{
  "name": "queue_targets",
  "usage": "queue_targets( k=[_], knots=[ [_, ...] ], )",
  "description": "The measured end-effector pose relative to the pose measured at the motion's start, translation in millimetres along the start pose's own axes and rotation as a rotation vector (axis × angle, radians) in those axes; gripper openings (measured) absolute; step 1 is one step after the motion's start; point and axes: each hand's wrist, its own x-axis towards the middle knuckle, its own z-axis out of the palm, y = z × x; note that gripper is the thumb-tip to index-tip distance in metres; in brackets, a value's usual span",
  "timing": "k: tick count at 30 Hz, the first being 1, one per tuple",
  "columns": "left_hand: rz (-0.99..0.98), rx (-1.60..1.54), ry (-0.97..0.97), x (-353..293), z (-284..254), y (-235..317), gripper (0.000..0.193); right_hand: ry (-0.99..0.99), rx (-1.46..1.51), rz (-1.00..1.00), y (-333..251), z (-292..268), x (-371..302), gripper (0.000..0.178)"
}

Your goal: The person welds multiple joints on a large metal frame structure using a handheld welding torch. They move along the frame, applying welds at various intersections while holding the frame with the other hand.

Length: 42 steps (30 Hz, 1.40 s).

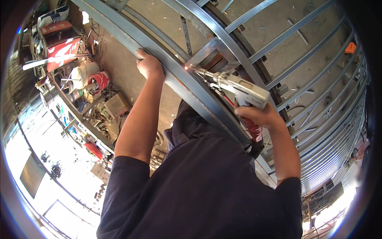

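Note:
My left hand (151,67) is closed over the near edge of a long grey steel beam (175,71), which slants from the upper left to the lower right. In my right hand (258,114) is a welding gun (242,88) with a silver body, a narrow nozzle and a red-wrapped lower part. Its tip points left at the beam's far side, where a small orange glow and a few sparks show. Beside the tip, a flat steel corner piece (207,53) joins the beam to a curved steel bar (217,26). The fingers under the gun's grip are partly hidden.
Parallel steel bars (292,36) of a frame spread across the right. On the left stand a red cabinet (61,49), a whitish bucket (81,76), a box (117,104) and tangled cables. An orange object (350,48) lies at the far right. Scraps dot the concrete floor.

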Motion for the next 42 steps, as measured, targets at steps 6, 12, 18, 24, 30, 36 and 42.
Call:
queue_targets(
  k=[6, 12, 18, 24, 30, 36, 42],
  knots=[
    [0.027, -0.033, -0.023, -6.8, -1.8, 4.0, 0.074, -0.056, -0.112, 0.151, 1.8, -29.4, -28.1, 0.041],
    [0.030, -0.029, -0.014, 1.0, -0.3, -1.9, 0.072, -0.016, -0.102, 0.056, 13.5, -17.7, -24.1, 0.041],
    [0.031, -0.045, -0.002, -0.7, 1.2, -0.6, 0.070, -0.085, -0.037, -0.029, 15.2, 8.1, 4.5, 0.046],
    [0.047, -0.057, 0.003, -1.2, 1.4, -0.8, 0.068, -0.073, -0.033, -0.009, 9.5, 17.3, 7.4, 0.063],
    [0.029, -0.054, 0.017, -4.7, 0.9, 3.0, 0.069, 0.052, -0.122, -0.146, 1.4, 27.8, 3.5, 0.030],
    [0.000, -0.065, 0.003, -5.7, 0.0, 4.3, 0.070, 0.023, -0.077, -0.095, -0.9, 28.8, 10.6, 0.025],
    [-0.002, -0.064, -0.003, -7.5, -0.7, 6.1, 0.070, -0.050, -0.103, -0.021, -6.3, 28.8, 12.8, 0.074]
  ],
)
